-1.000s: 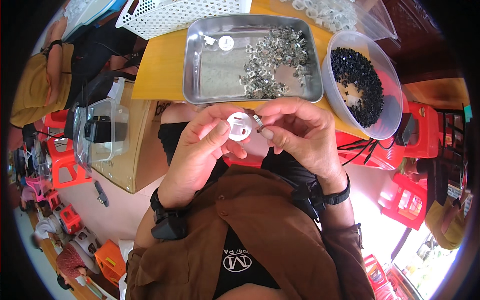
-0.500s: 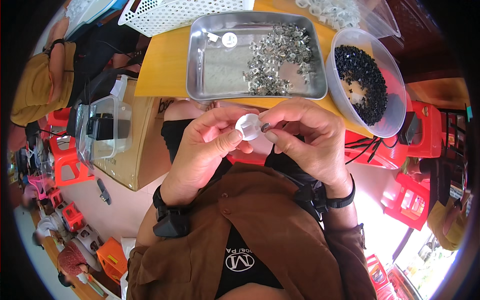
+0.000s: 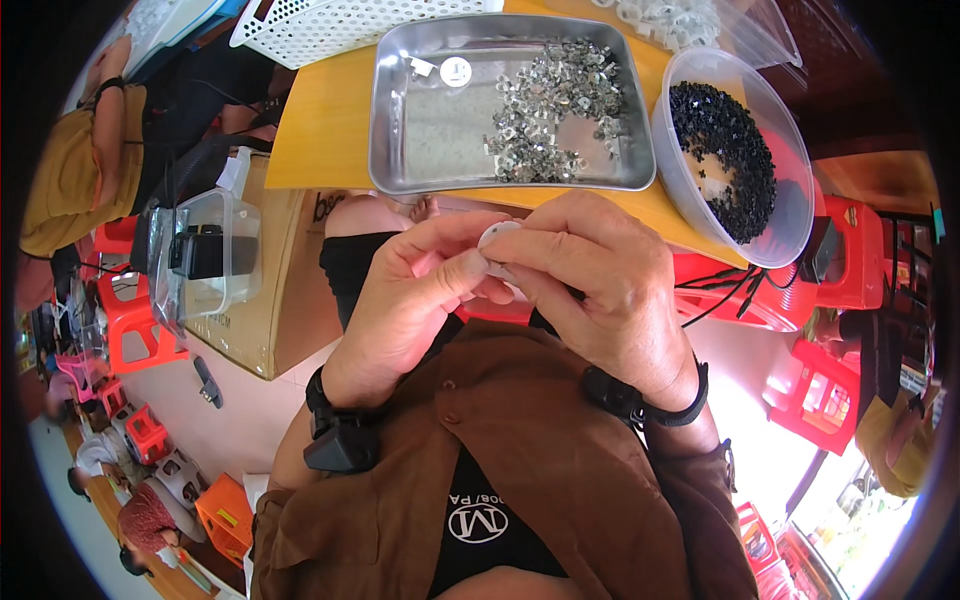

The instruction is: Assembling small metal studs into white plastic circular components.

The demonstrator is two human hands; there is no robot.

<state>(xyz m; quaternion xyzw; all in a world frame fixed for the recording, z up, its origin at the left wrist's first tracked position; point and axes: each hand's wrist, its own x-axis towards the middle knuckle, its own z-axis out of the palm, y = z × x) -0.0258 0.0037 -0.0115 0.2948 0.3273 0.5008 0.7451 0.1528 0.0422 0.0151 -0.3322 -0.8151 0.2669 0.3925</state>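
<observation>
A small round white plastic part [image 3: 497,236] is pinched between the thumb and fingers of my left hand [image 3: 425,285]. My right hand [image 3: 600,275] closes over the same part from the right, its fingertips pressed against it. The small metal piece in my right hand's grip cannot be seen now, as the fingers cover it. Beyond my hands a steel tray [image 3: 430,150] holds a heap of small metal pieces [image 3: 560,105] on its right side. Another round white part [image 3: 456,72] and a small white piece [image 3: 421,67] lie at its far left.
A clear round tub [image 3: 795,215] of small black parts [image 3: 745,150] stands right of the tray on the yellow table [image 3: 320,125]. Behind are a white perforated basket [image 3: 340,30] and a bin of translucent rings [image 3: 670,22]. A cardboard box [image 3: 290,270] stands left; a co-worker's sleeve [image 3: 70,190] shows beyond.
My right hand has moved left and its fingers now lie over the white part. The metal piece seen between its thumb and finger is now hidden.
</observation>
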